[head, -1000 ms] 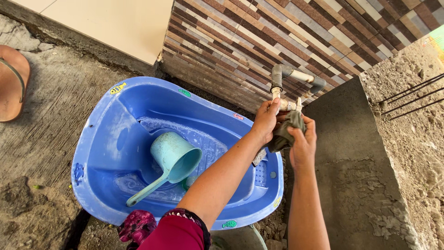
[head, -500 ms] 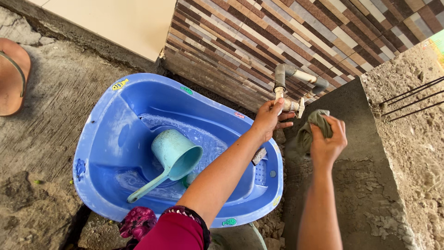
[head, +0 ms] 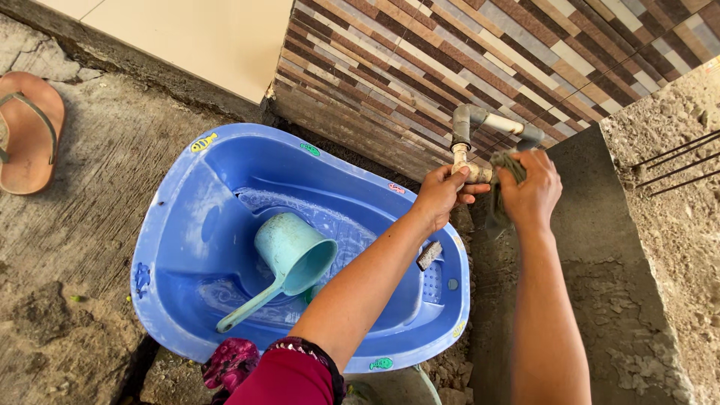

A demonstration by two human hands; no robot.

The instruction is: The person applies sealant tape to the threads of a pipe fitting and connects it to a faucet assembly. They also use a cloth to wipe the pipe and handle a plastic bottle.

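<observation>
My left hand (head: 442, 193) grips the tap (head: 466, 165) at the end of a grey pipe (head: 491, 124) that comes out of the striped tile wall. My right hand (head: 531, 189) is closed on a grey-green rag (head: 501, 196) held up against the right side of the tap, with the rag's end hanging down. Below my left arm sits a blue plastic tub (head: 187, 217) with a little water in it. A teal scoop (head: 289, 262) with a long handle lies inside the tub.
A small brush (head: 429, 255) rests on the tub's right ledge. A grey concrete block (head: 600, 270) stands at the right, with rough rubble and bars (head: 675, 161) beyond. A brown sandal (head: 28, 131) lies on the cracked ground at the left.
My right hand pulled away from the tap with the rag and has come back up against it. My left hand has stayed on the tap.
</observation>
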